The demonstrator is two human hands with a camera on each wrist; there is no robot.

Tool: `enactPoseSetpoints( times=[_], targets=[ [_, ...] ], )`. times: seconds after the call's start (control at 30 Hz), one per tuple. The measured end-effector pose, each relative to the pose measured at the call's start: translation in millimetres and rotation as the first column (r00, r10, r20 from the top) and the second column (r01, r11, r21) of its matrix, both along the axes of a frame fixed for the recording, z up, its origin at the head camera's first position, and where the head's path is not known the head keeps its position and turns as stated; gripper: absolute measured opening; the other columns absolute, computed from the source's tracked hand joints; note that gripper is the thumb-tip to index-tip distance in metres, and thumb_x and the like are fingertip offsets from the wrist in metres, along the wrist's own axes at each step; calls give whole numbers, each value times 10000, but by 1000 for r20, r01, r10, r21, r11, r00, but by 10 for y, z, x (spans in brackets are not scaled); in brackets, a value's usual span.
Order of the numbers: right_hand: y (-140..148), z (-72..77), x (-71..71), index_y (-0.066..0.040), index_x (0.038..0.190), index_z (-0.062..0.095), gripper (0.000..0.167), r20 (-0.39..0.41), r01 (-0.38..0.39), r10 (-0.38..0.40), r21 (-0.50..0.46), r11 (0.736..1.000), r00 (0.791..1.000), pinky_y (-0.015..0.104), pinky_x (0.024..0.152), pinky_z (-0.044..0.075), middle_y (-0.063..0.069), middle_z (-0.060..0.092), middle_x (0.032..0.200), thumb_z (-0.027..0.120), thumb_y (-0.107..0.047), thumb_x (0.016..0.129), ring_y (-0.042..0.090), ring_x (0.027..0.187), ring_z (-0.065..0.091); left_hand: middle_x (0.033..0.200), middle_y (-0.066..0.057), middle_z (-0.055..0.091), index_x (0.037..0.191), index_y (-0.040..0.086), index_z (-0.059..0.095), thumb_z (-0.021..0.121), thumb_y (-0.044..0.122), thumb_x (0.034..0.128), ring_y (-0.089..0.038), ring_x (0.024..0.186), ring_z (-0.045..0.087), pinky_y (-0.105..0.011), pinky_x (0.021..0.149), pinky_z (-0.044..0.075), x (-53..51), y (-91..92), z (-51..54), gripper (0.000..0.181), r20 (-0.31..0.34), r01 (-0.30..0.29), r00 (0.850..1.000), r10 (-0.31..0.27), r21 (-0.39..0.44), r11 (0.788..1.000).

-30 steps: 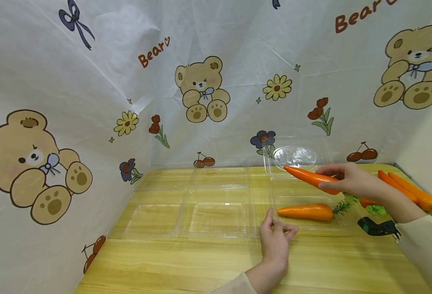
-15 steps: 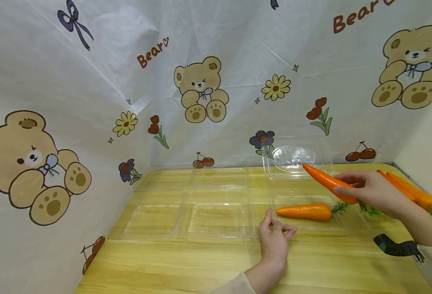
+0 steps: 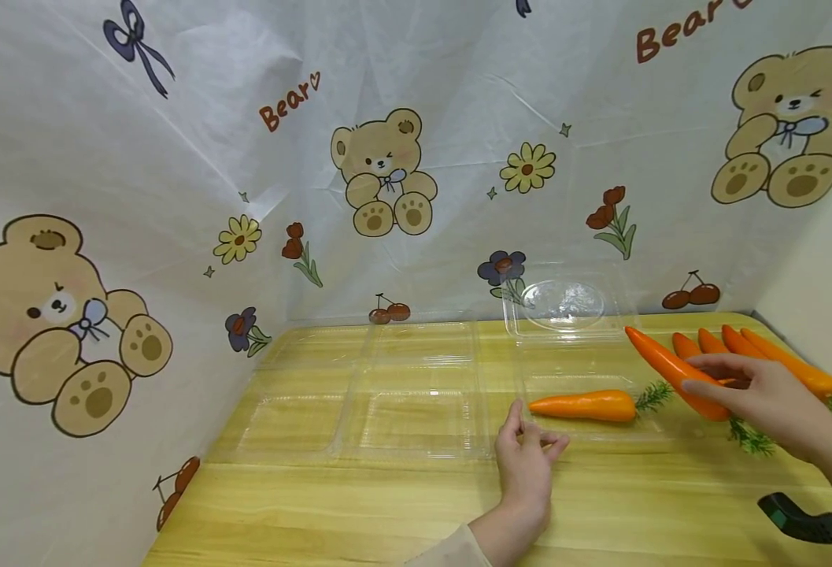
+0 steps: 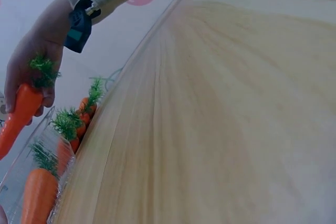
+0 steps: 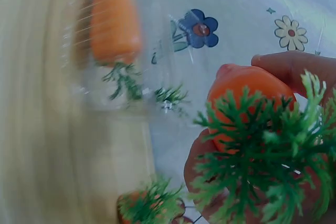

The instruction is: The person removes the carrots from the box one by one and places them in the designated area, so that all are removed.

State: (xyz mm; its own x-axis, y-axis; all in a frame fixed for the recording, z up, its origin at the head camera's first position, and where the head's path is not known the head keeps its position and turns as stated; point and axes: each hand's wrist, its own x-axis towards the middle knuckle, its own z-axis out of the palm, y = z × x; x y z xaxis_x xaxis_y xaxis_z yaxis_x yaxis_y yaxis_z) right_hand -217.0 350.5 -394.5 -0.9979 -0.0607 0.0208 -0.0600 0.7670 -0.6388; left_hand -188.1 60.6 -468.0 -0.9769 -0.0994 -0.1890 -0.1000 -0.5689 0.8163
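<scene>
In the head view, my right hand [image 3: 763, 394] holds an orange carrot [image 3: 660, 360] in the air, its tip pointing up and left. Green leaves [image 5: 252, 156] on its stem end stand large in the right wrist view. Another carrot [image 3: 582, 405] lies in a clear plastic container [image 3: 578, 382], whose oval-marked lid [image 3: 564, 303] leans open against the back wall. My left hand [image 3: 525, 472] touches the container's front left corner with its fingers fairly straight. At the left wrist view's lower left edge, only a fingertip of it shows.
Several carrots with leafy tops [image 3: 787, 362] lie at the table's right side, partly behind my right hand. Clear plastic containers [image 3: 419, 417] stand at the left on the wooden table [image 3: 330, 512]. A bear-printed sheet [image 3: 451, 94] covers the walls.
My right hand has moved right and slightly down with the carrot, from above the container towards the other carrots, uncovering more of them. The left hand has stayed at the container's corner.
</scene>
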Motion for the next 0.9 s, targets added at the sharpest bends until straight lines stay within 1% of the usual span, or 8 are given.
enactPoseSetpoints(
  times=[0.2,0.27,0.37,0.43,0.5,0.57,0.77,0.9],
  targets=[
    [63,-113,119,116,1449,469,742,26,68,-68,7,998,997,286,573,545,279,670,1174,637,-460,1013,14,752,584,1102,-125,398,1568,-4,382,462,-53,1034,-228,887,611,-365,891,648,-8,-5,-1,542,3,-5,1000,5,13,1000],
    [81,-140,145,127,1450,455,761,31,83,-83,19,996,996,291,577,555,296,662,1176,628,-473,1015,48,772,603,1101,-128,398,1569,-11,375,460,-54,1035,-227,889,609,-366,895,647,-4,-6,0,542,-4,-3,1000,4,13,1000],
    [112,-170,185,143,1446,444,785,43,103,-104,38,994,994,307,596,562,360,625,1214,607,-496,1020,221,860,656,1099,-120,388,1570,-12,372,459,-53,1039,-229,897,606,-367,898,646,1,-5,2,540,-5,-2,1000,2,15,1000],
    [129,-201,213,153,1442,441,795,50,120,-122,38,992,991,321,608,569,397,591,1245,600,-502,1021,342,913,658,1096,-109,374,1571,-16,367,460,-53,1039,-228,900,605,-367,898,646,4,-5,3,541,-6,0,1000,0,13,1000],
    [148,-240,240,157,1442,438,800,55,133,-135,28,991,989,336,623,576,424,553,1283,596,-506,1022,422,956,647,1091,-99,366,1571,-11,369,463,-55,1036,-225,903,601,-368,899,646,4,-7,8,544,-1,1,1000,-1,17,1000],
    [167,-287,262,156,1443,436,800,57,147,-148,21,989,987,344,619,573,426,549,1277,594,-506,1023,413,939,645,1091,-100,370,1572,-13,365,463,-56,1036,-223,903,600,-369,902,645,4,-10,10,547,-3,2,1000,-2,15,1000],
    [208,-423,314,143,1461,412,854,89,190,-192,27,981,977,346,596,546,337,621,1187,590,-559,1007,253,842,630,1095,-100,366,1573,-16,362,467,-55,1034,-220,905,601,-369,904,644,8,-7,7,551,-10,5,1000,-5,12,1000],
    [213,-471,332,154,1444,412,873,112,191,-195,44,981,974,347,589,538,297,633,1136,585,-579,1002,254,825,628,1087,-101,371,1571,-18,365,466,-50,1033,-218,897,602,-368,898,646,13,-6,3,548,-15,0,1000,0,8,1000]
  ],
)
